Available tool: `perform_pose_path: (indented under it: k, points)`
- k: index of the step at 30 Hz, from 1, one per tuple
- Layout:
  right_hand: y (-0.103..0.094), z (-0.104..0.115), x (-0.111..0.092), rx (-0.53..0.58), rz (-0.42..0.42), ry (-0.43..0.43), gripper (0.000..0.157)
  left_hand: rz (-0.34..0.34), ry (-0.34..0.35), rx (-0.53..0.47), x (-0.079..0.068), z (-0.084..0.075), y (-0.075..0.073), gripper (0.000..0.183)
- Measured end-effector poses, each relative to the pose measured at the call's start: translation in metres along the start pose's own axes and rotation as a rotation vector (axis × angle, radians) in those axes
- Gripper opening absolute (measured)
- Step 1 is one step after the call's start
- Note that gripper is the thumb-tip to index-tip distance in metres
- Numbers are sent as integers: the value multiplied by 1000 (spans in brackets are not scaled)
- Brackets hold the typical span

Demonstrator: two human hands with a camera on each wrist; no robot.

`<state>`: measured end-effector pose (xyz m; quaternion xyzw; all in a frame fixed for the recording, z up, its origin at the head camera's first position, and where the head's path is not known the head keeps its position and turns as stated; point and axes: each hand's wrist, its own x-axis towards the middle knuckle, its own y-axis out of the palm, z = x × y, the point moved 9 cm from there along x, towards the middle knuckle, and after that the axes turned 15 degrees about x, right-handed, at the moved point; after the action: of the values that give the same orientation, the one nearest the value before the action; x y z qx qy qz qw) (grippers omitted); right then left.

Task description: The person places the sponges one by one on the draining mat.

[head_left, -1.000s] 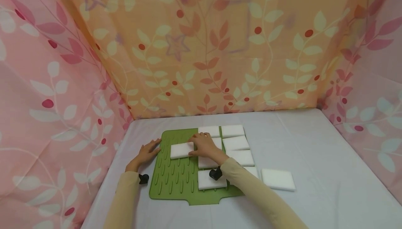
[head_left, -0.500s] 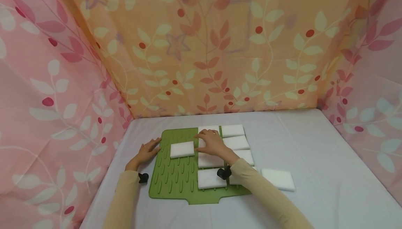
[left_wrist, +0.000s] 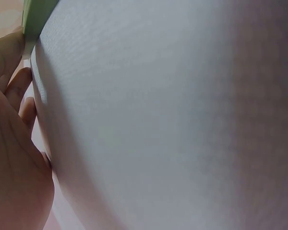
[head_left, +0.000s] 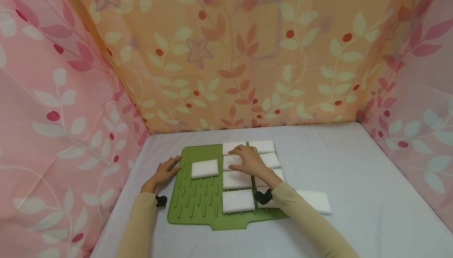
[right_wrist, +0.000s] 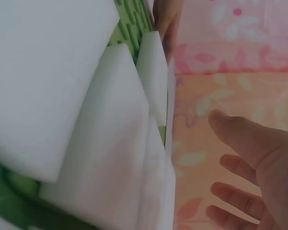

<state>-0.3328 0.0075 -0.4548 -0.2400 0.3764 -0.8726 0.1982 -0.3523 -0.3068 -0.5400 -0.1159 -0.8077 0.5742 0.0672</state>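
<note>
A green ridged mat (head_left: 192, 199) lies on the white-covered table, with two columns of white sponge blocks on its right half. One white sponge block (head_left: 205, 169) sits apart on the mat's upper left part. My right hand (head_left: 250, 160) is over the two columns, fingers loosely bent, thumb and fingertips apart with nothing between them. In the right wrist view that hand (right_wrist: 259, 177) is beside the sponge blocks (right_wrist: 105, 134), fingers spread. At the mat's left edge my left hand (head_left: 165, 171) rests with extended fingers; the left wrist view shows its fingertips at the green edge (left_wrist: 36, 19).
To the right of the mat another white sponge block (head_left: 315, 201) lies on the table (head_left: 354, 179), partly behind the right sleeve. Floral cloth (head_left: 226, 53) encloses the back and both sides. A black wrist camera (head_left: 263, 196) is on the right wrist.
My right hand has let go of the lone sponge block on the upper left of the mat and moved right, over the columns. The left hand stays put.
</note>
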Motion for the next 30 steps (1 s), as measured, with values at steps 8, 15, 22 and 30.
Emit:
perform_pose_path:
  k: [8,15,22,30]
  points:
    - [-14,-5,-16,-3,-39,0,50,-1,-2,-18,-3,-2,0,54]
    - [-29,-4,-34,24,-84,-8,48,-24,13,-22,-1,0,0,53]
    - [-38,-13,-50,22,-127,-30,46,-25,12,-18,-1,-1,0,52]
    - [-50,-22,-67,44,-140,-28,46,-26,7,-22,-3,-2,-2,52]
